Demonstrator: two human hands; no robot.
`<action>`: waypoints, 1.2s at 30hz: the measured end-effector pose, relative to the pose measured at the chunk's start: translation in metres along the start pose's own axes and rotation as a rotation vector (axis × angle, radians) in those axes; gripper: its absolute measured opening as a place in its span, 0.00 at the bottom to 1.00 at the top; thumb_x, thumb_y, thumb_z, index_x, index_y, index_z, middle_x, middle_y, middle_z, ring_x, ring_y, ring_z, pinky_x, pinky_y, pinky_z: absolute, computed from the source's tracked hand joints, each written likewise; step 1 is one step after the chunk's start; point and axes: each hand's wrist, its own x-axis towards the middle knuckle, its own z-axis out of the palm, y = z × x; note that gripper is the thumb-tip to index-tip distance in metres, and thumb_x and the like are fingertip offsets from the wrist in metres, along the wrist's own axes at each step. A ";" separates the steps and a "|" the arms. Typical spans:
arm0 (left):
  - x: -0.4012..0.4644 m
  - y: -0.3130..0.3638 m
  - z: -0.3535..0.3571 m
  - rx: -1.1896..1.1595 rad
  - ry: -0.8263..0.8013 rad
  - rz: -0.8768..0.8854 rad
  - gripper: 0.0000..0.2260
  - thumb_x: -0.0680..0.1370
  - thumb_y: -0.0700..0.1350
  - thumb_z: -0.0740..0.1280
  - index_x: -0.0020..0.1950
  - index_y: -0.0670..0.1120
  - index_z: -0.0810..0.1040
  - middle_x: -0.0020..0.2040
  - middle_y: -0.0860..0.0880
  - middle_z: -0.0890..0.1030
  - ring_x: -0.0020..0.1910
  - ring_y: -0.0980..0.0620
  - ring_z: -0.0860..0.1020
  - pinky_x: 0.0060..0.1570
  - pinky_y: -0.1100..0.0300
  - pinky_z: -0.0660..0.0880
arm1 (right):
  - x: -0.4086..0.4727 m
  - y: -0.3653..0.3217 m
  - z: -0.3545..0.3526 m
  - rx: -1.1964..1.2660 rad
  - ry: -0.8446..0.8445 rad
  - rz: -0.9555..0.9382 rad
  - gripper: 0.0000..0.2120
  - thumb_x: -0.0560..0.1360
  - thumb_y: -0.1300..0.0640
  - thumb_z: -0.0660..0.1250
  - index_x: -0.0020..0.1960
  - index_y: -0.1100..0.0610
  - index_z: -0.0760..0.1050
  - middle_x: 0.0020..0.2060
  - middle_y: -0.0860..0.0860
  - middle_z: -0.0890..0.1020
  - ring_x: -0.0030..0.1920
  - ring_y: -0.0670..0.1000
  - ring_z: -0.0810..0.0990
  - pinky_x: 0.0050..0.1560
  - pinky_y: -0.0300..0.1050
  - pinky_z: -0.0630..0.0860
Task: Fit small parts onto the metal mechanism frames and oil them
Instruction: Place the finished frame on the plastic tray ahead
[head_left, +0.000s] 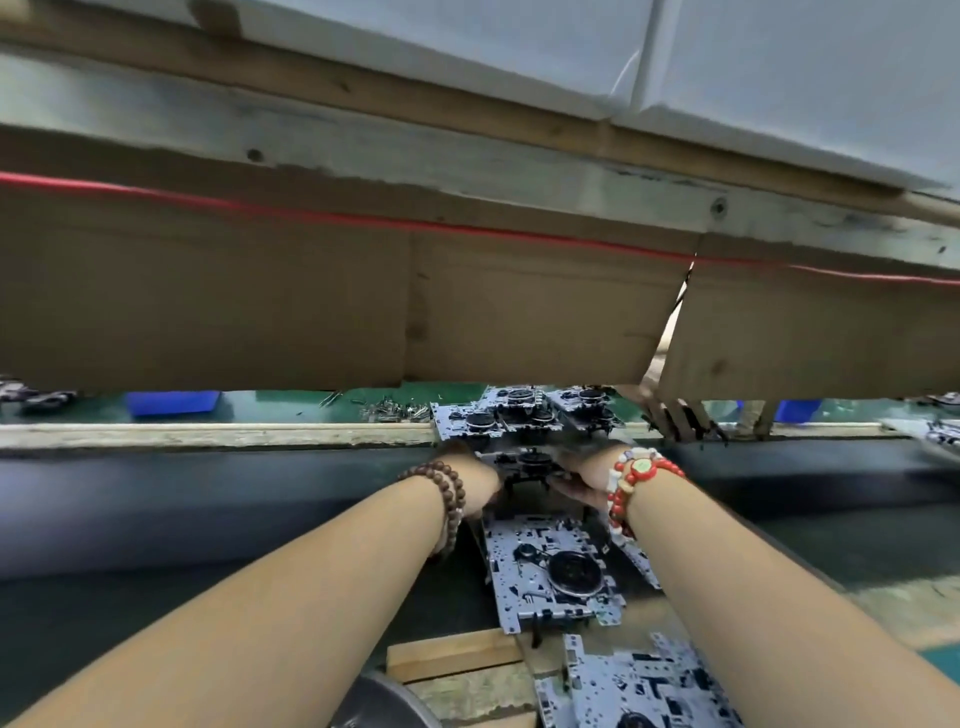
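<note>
Nearest the camera, at the bottom edge, lies one metal frame (639, 686), flat on its back beside a wooden block (457, 659). Just beyond it a second frame (553, 569) lies flat too, its dark round wheel facing up. Use that second frame as the landmark.

Beyond it, both forearms reach out over a dark belt (208, 499). The left hand (475, 480), with brown beads at the wrist, and the right hand (582, 480), with red beads, sit on either side of a third frame (524, 462) and appear to grip its two ends. The fingers are mostly hidden, so how firmly they clamp it I cannot tell.

Farther still past the landmark, a small stack of fitted frames (519, 410) rests on the green bench (291, 402), near loose small parts (389, 410) and a blue tray (171, 402).

These frames look like thin stamped sheet: light, stiff, with sharp edges and delicate fitted pieces on top. Holding by the bare outer edges, as here, seems safest; oil would likely make them slippery.
</note>
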 end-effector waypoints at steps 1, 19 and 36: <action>0.005 0.000 0.000 -0.005 0.018 0.032 0.11 0.82 0.44 0.55 0.41 0.43 0.68 0.34 0.49 0.67 0.30 0.56 0.66 0.30 0.68 0.64 | -0.001 -0.002 0.002 -0.101 0.007 -0.037 0.17 0.78 0.64 0.60 0.65 0.67 0.66 0.59 0.60 0.75 0.64 0.59 0.73 0.54 0.41 0.78; -0.064 -0.015 0.019 0.420 -0.220 0.415 0.48 0.65 0.61 0.73 0.76 0.52 0.48 0.71 0.48 0.59 0.68 0.49 0.65 0.67 0.58 0.64 | -0.066 0.021 -0.045 -1.320 -0.299 -0.366 0.39 0.70 0.36 0.66 0.74 0.51 0.57 0.69 0.48 0.69 0.64 0.47 0.71 0.63 0.40 0.67; -0.057 -0.010 0.044 0.472 0.146 0.383 0.34 0.74 0.59 0.64 0.75 0.53 0.51 0.73 0.50 0.59 0.70 0.45 0.60 0.67 0.45 0.64 | -0.069 0.020 -0.088 -1.461 0.074 -0.357 0.35 0.74 0.44 0.65 0.75 0.51 0.54 0.70 0.51 0.67 0.66 0.54 0.70 0.65 0.47 0.69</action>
